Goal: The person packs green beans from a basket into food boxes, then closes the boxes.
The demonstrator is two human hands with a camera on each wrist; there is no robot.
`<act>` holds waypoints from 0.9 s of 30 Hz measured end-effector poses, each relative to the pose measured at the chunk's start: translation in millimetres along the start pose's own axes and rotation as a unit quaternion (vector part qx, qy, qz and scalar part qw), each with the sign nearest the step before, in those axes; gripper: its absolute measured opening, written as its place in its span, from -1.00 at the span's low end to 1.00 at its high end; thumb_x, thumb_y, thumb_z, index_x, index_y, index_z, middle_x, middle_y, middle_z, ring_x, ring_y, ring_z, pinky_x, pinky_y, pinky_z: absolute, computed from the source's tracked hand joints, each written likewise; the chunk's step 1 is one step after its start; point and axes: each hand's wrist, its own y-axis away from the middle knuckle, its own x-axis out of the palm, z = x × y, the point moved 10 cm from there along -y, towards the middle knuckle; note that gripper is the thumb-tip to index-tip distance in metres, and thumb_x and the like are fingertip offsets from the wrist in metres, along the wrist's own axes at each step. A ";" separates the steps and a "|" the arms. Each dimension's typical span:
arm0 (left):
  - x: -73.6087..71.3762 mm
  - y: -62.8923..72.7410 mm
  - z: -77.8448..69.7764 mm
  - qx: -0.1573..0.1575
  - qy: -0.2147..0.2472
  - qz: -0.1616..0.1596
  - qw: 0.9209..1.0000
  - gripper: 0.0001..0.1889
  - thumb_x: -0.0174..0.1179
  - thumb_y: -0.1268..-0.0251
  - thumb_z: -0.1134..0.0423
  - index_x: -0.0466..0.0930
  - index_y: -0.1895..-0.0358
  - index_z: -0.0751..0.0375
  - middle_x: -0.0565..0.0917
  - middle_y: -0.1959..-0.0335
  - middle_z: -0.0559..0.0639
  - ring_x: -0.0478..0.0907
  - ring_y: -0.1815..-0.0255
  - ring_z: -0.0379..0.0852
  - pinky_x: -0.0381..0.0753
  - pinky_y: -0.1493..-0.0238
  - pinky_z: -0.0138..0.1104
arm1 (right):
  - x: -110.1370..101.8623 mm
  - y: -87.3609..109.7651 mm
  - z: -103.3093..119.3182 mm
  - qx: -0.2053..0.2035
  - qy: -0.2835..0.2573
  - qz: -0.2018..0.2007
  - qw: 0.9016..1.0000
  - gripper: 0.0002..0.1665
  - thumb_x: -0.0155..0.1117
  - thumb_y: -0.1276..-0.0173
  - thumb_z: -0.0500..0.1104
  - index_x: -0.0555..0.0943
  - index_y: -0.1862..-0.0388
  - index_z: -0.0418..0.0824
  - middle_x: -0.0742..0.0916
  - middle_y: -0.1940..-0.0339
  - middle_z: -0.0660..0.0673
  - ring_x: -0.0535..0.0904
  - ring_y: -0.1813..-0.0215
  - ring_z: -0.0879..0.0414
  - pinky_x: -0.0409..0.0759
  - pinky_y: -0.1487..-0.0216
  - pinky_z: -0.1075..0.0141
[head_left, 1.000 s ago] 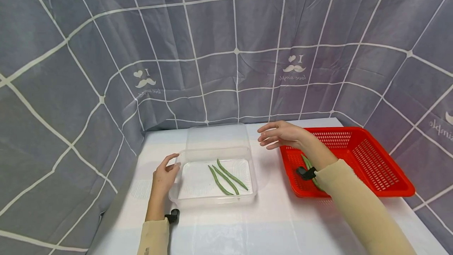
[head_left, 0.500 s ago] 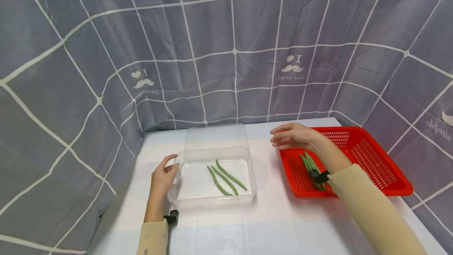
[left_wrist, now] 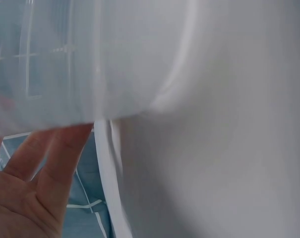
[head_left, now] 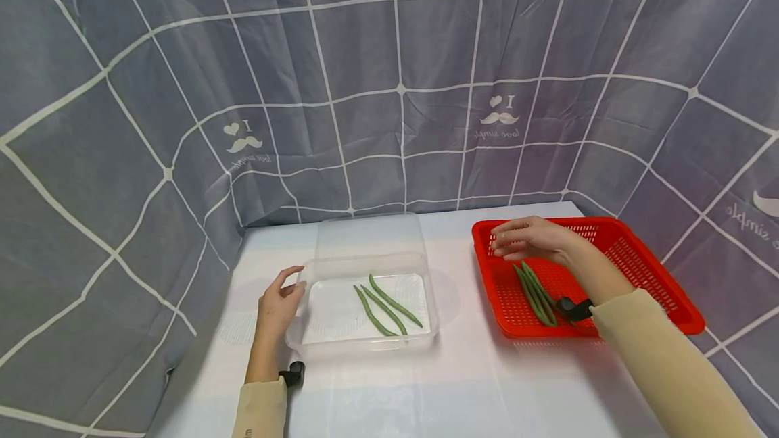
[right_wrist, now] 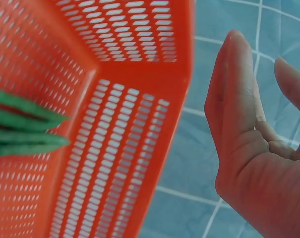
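Observation:
A clear plastic container [head_left: 365,340] stands on the white table, holding three green beans [head_left: 389,306]. At its left rim is my left hand [head_left: 276,306], with the fingertips right at the edge. In the left wrist view the fingers [left_wrist: 60,163] reach fairly straight up to the container wall [left_wrist: 45,99], which covers their tips. On the right, a red plastic basket [head_left: 499,303] contains several green beans [head_left: 535,296]. Above its left back part my right hand [head_left: 532,238] hovers, holding nothing. In the right wrist view the fingers [right_wrist: 236,89] are extended with the thumb apart.
Behind the container lies a clear lid [head_left: 371,234] on the table [head_left: 462,370]. A grey curtain [head_left: 365,120] with white grid lines hangs around the back and sides. Dark wrist cameras [head_left: 294,374] sit on both wrists.
My right hand has moved right, from the space between container and basket to over the basket, uncovering more of its beans. The left hand stays at the container's rim.

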 end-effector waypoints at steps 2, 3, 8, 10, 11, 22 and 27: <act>0.2 -0.2 0.9 0.000 -0.001 0.001 1.000 -0.52 0.10 -0.52 0.09 0.52 -0.46 -0.22 0.69 -0.33 0.30 0.67 -0.32 0.27 0.66 0.07 -0.17 | -6.4 2.4 -5.7 0.007 0.001 -0.008 1.000 -0.22 0.23 -0.63 -0.10 0.25 -0.59 -0.53 0.83 0.00 -0.11 0.82 -0.04 0.08 0.76 -0.13 0.22; 0.2 -0.3 1.2 0.000 -0.002 0.002 1.000 -0.51 0.09 -0.51 0.09 0.52 -0.46 -0.22 0.69 -0.34 0.30 0.67 -0.32 0.27 0.66 0.07 -0.17 | -9.8 3.7 -8.9 0.012 0.001 -0.011 1.000 -0.21 0.23 -0.63 -0.09 0.24 -0.59 -0.53 0.83 0.00 -0.10 0.82 -0.04 0.07 0.76 -0.14 0.21; 0.0 -0.9 1.6 0.000 -0.002 0.001 1.000 -0.50 0.08 -0.51 0.10 0.51 -0.47 -0.22 0.69 -0.34 0.30 0.67 -0.31 0.26 0.65 0.08 -0.18 | -26.1 10.1 -24.1 0.031 0.006 -0.021 0.999 -0.21 0.21 -0.64 -0.09 0.22 -0.60 -0.53 0.84 0.05 -0.05 0.83 -0.05 0.06 0.75 -0.16 0.18; -0.2 -1.0 1.0 0.002 -0.004 -0.001 1.000 -0.50 0.08 -0.51 0.11 0.52 -0.46 -0.22 0.69 -0.33 0.30 0.68 -0.30 0.26 0.65 0.07 -0.17 | -30.3 12.7 -28.6 0.035 0.011 -0.019 0.999 -0.22 0.20 -0.64 -0.11 0.21 -0.60 -0.54 0.83 0.06 -0.04 0.83 -0.03 0.07 0.75 -0.16 0.17; -0.3 -1.2 0.8 0.003 -0.004 -0.002 1.000 -0.50 0.08 -0.51 0.11 0.52 -0.46 -0.22 0.70 -0.32 0.29 0.68 -0.30 0.26 0.66 0.07 -0.17 | -32.3 14.0 -30.5 0.037 0.013 -0.019 0.999 -0.22 0.19 -0.64 -0.10 0.21 -0.60 -0.55 0.83 0.04 -0.05 0.83 -0.03 0.08 0.75 -0.17 0.16; -0.4 -1.5 1.5 0.000 0.002 -0.003 1.000 -0.51 0.09 -0.52 0.12 0.52 -0.47 -0.20 0.68 -0.34 0.32 0.67 -0.31 0.28 0.67 0.06 -0.12 | -53.9 19.0 -49.2 0.055 0.048 -0.025 0.997 -0.30 0.17 -0.64 -0.14 0.31 -0.53 -0.59 0.84 -0.04 -0.14 0.85 0.00 0.10 0.77 -0.11 0.16; 0.1 -1.6 1.5 0.002 0.001 -0.005 1.000 -0.50 0.08 -0.50 0.13 0.52 -0.47 -0.20 0.69 -0.33 0.32 0.68 -0.30 0.28 0.67 0.07 -0.14 | -63.5 19.2 -58.1 0.075 0.057 -0.027 0.995 -0.37 0.14 -0.66 -0.15 0.38 -0.47 -0.60 0.85 0.05 -0.08 0.86 0.09 0.13 0.79 -0.04 0.18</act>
